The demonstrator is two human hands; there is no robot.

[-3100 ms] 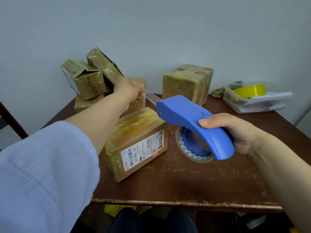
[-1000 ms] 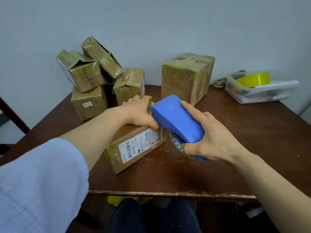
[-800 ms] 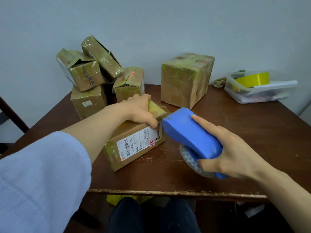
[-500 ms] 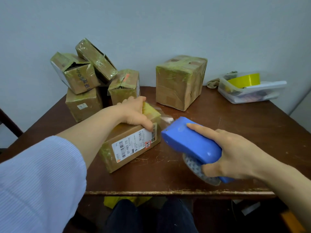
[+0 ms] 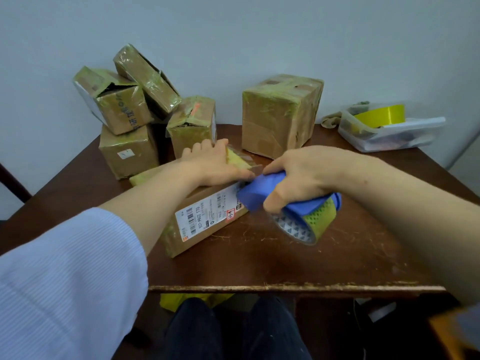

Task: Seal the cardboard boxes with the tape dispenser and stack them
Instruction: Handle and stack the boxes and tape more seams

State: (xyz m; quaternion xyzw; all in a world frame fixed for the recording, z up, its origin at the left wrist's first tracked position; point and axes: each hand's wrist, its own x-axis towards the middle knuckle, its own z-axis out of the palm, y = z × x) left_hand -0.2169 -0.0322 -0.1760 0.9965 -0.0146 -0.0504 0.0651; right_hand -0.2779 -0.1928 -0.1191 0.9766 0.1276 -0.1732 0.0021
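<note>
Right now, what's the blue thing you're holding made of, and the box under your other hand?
The tape dispenser looks like blue plastic: smooth, evenly coloured, moulded curves. The box looks like brown cardboard wrapped in glossy yellowish tape, shown by wrinkled shine and a paper label.

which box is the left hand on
The flat box with the barcode label, at the front; the left hand presses its top. The other boxes stand behind it.
</note>
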